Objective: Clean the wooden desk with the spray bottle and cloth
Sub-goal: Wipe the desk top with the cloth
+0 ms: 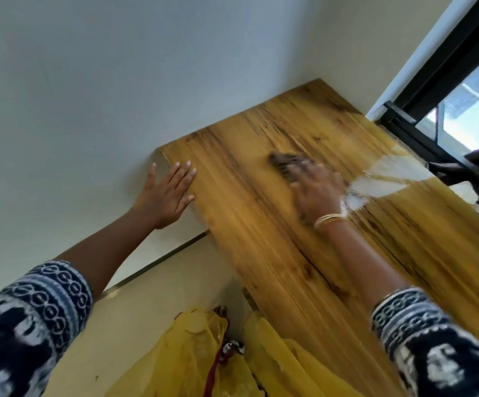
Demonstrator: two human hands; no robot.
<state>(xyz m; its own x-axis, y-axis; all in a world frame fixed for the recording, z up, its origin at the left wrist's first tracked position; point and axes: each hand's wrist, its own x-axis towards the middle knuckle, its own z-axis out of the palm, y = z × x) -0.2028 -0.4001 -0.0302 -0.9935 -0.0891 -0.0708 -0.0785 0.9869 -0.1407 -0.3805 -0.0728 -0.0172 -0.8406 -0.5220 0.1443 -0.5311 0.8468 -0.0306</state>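
On desk: right hand presses cloth.

Yellow fabric below — window frame right.

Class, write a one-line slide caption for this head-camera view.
Right hand wipes wooden desk with dark cloth; left hand braces its edge.

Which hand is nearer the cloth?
Right. The right hand presses on the cloth; the left hand rests flat on the desk's left edge, apart from it.
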